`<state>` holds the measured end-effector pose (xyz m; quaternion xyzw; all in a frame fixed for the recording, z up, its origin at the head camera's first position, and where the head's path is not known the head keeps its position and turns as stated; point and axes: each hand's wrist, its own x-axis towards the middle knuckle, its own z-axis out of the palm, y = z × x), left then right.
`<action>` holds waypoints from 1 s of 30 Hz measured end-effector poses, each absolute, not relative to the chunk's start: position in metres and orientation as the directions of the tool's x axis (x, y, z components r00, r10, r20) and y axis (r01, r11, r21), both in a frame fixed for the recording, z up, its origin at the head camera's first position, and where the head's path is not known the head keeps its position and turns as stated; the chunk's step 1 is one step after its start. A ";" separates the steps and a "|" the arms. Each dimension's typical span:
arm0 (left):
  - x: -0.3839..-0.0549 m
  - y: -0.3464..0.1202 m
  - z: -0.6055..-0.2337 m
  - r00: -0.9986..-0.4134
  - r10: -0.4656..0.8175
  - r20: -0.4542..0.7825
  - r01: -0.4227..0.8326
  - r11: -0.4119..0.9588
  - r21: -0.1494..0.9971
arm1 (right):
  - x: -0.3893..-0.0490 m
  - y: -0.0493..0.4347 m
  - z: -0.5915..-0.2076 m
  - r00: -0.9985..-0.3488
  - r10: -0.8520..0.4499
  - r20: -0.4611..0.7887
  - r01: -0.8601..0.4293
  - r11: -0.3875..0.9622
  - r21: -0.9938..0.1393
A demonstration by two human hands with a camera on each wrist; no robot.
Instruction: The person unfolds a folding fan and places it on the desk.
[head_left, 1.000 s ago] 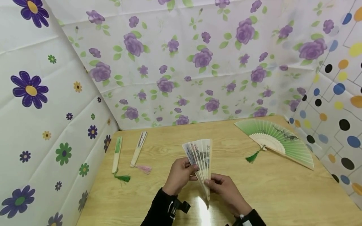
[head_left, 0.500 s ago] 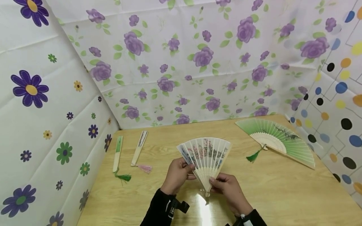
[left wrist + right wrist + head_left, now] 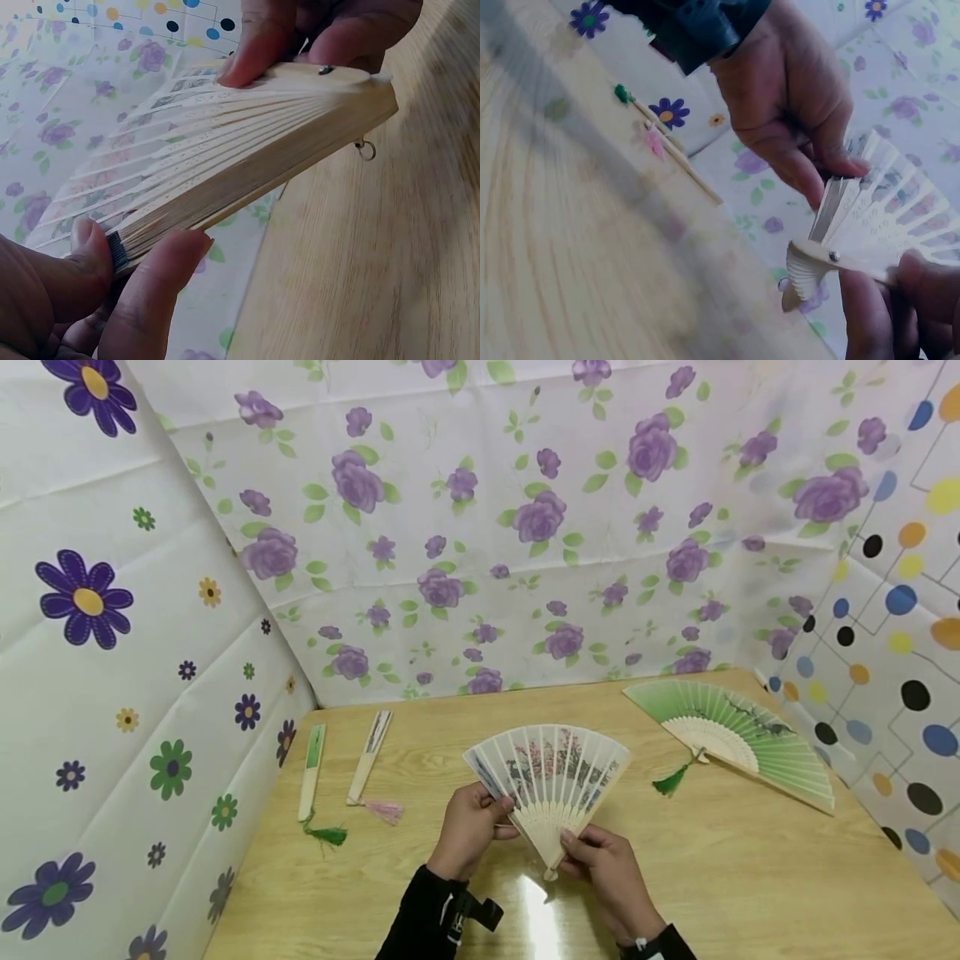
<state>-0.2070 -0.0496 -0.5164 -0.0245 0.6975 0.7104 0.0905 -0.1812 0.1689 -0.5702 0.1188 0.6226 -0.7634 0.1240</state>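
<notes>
A white folding fan [image 3: 551, 777] with pink blossom print is spread partway in the head view, its pivot end pointing down toward me. My left hand [image 3: 468, 831] pinches its left side between thumb and fingers. Lower on the right edge, near the pivot, my right hand [image 3: 611, 872] grips the outer rib. In the left wrist view, ribs on the left side of the fan [image 3: 225, 165] are still stacked together, and a small metal ring [image 3: 366, 151] hangs at the pivot end. The right wrist view shows the rivet [image 3: 834, 256] through the ribs.
On the wooden table [image 3: 712, 877], a folded fan with a green tassel [image 3: 311, 768] and a folded fan with a pink tassel [image 3: 371, 756] lie at left. An open green fan [image 3: 780, 743] lies at right. Patterned cloth walls [image 3: 465, 543] surround the table.
The white fan has spread from a narrow wedge to a wide one, its right edge swinging rightward. My right hand has shifted slightly right with it; my left hand stays nearly in place.
</notes>
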 end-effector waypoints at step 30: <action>-0.206 -0.051 -0.521 -0.980 0.076 -0.182 -0.186 -0.044 0.982 | -0.192 0.210 -0.572 -0.906 -0.356 -0.231 0.313 -0.191 -0.931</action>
